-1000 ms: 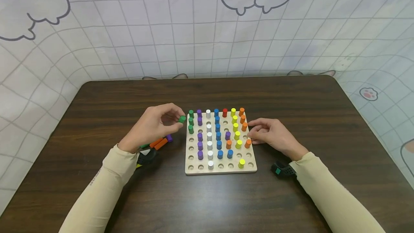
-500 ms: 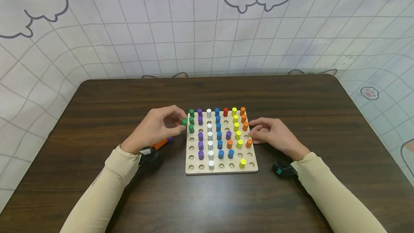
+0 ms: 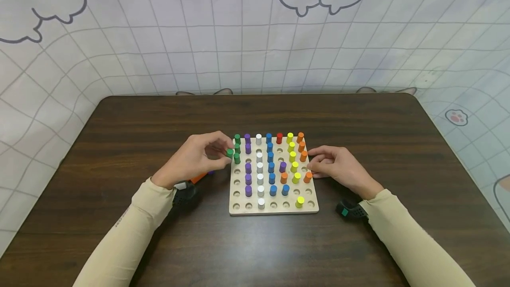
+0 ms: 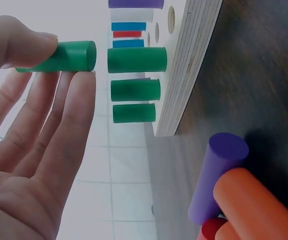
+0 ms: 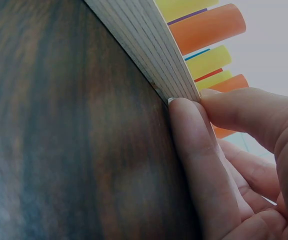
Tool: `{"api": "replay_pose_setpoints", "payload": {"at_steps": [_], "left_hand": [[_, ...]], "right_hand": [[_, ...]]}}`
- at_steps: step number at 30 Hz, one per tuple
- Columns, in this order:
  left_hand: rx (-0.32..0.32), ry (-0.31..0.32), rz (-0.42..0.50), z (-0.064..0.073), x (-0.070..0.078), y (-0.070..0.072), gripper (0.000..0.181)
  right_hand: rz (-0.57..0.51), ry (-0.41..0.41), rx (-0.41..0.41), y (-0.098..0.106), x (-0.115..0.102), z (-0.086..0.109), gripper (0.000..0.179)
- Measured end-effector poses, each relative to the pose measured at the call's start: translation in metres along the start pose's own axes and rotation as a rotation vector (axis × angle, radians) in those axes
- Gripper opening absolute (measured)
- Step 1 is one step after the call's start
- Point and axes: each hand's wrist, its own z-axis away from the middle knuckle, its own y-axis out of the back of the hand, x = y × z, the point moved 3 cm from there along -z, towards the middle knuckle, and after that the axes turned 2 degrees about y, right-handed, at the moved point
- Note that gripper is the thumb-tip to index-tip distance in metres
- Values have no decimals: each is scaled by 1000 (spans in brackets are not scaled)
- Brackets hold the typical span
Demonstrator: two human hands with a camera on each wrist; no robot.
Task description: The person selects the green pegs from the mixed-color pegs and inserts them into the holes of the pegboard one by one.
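Note:
My left hand (image 3: 201, 156) pinches a green peg (image 4: 76, 56) between thumb and fingers, just off the left edge of the wooden pegboard (image 3: 242, 199). In the left wrist view the held peg points its end toward the board, level with the nearest of three standing green pegs (image 4: 136, 60). Below those, the left column shows bare holes. My right hand (image 3: 338, 167) grips the board's right edge, its thumb (image 5: 234, 102) on top and the index finger (image 5: 194, 130) against the side. Rows of purple, white, blue, yellow and orange pegs stand in the board, plus one red peg (image 3: 279, 138).
Loose pegs lie on the dark wooden table (image 3: 271, 256) left of the board, among them a purple peg (image 4: 219, 175) and an orange peg (image 4: 256, 205); my left wrist partly hides them in the head view. Grid-patterned cloth (image 3: 255, 34) hangs behind the table.
My left hand has moved slightly right and nearer with the green peg, close to the board's left edge. The right hand keeps its grip on the board.

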Motion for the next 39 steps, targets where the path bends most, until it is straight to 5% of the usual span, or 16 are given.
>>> {"api": "replay_pose_setpoints", "payload": {"at_steps": [39], "left_hand": [[-130, 31, 28, -5, -10, -20, 23]], "right_hand": [[2, 17, -6, 1, 2, 0, 55]]}}
